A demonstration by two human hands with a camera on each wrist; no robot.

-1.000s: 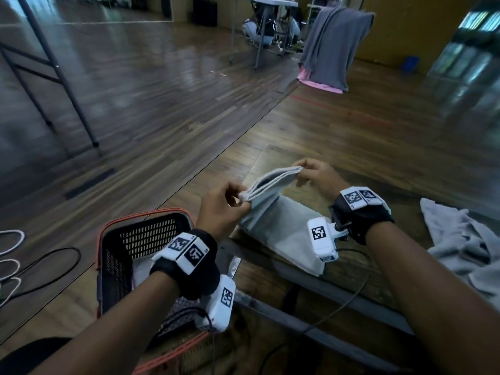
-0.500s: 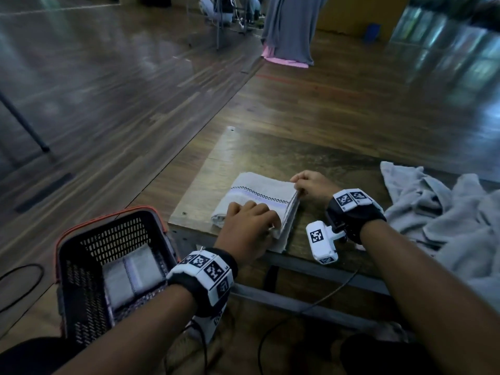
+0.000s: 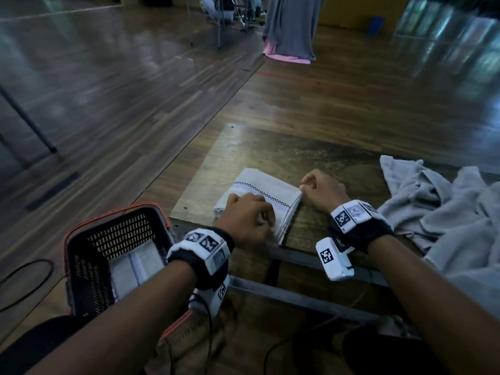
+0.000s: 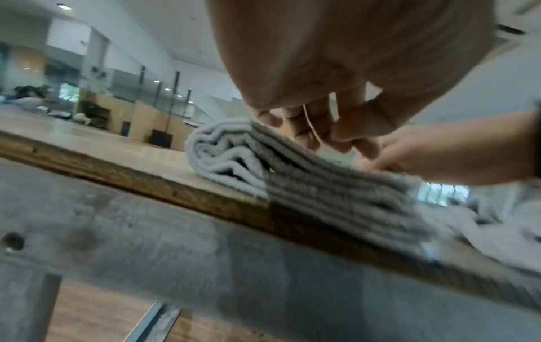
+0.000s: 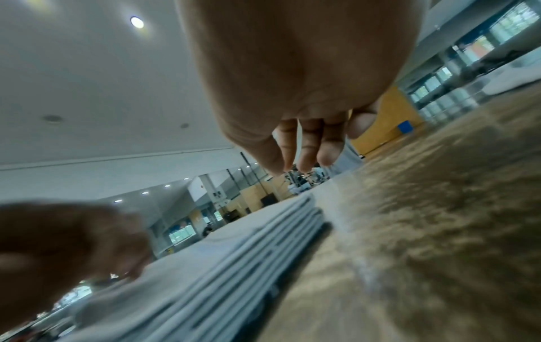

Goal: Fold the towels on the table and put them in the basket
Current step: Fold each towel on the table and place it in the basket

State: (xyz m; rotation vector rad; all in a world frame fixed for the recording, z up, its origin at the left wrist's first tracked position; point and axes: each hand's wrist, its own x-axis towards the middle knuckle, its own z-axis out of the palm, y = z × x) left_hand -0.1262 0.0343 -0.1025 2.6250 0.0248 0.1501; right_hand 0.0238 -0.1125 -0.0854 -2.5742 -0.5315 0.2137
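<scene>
A folded grey-white towel with a checked stripe lies at the near left of the wooden table, its near edge over the table's front. My left hand rests on its near half with curled fingers touching the top layer; no frame shows whether they grip it. My right hand pinches the towel's far right corner. In the right wrist view its fingers hang just above the stacked layers. The black basket with an orange rim stands on the floor at the left and holds one folded towel.
A heap of unfolded grey towels covers the table's right side. The table's metal frame runs below the front edge. Cables lie on the floor left of the basket. A grey cloth hangs far behind.
A second ago both hands held the towel up, folding it. It now lies flat on the table. My left hand first pressed it flat; its fingers have since curled.
</scene>
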